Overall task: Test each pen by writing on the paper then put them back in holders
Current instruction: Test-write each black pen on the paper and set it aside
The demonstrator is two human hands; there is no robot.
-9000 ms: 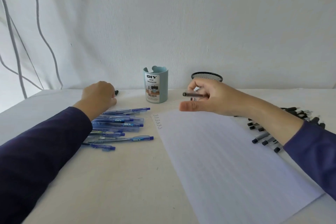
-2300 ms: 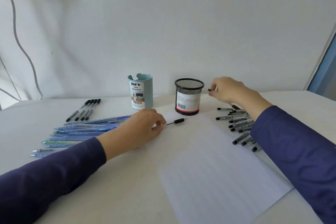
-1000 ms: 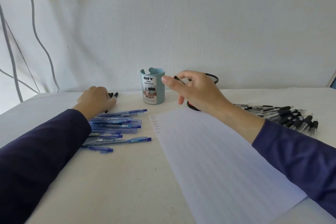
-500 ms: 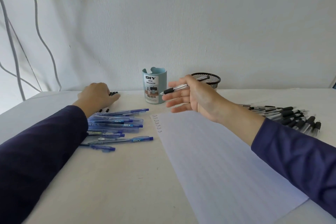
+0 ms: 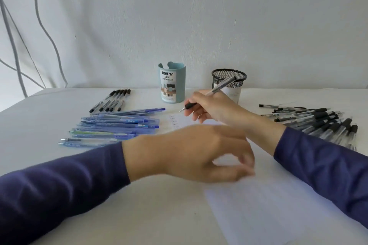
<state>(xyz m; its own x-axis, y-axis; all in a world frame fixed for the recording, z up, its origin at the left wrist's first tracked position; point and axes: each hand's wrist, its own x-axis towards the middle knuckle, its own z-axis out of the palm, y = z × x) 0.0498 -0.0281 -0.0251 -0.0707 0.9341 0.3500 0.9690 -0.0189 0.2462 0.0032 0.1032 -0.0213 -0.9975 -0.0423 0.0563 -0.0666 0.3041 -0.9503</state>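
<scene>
your right hand (image 5: pixel 212 106) grips a pen (image 5: pixel 223 85) in a writing hold, thumb and fingers closed round its black grip. the pen has a clear barrel, a black rubber grip and a fine metal tip. it slants, tip down and to the left, just above the top left corner of the paper (image 5: pixel 268 205), with its back end up in front of the mesh cup (image 5: pixel 218 82). whether the tip touches the sheet i cannot tell. a short column of small written marks (image 5: pixel 174 120) sits under the tip.

your left hand (image 5: pixel 189 151) is over the paper's left edge, blurred, fingers loosely curved toward the thumb with nothing between them. the two hands are apart, the left nearer to you.

the blue cup (image 5: pixel 172 85) stands left of the mesh cup, both at the back of the table (image 5: pixel 139 215). blue pens (image 5: pixel 119 125) lie in a loose heap to the left of the paper, and five black-capped pens (image 5: pixel 112 101) lie side by side behind them. a pile of black-grip pens (image 5: pixel 318 123) lies on the right.
</scene>
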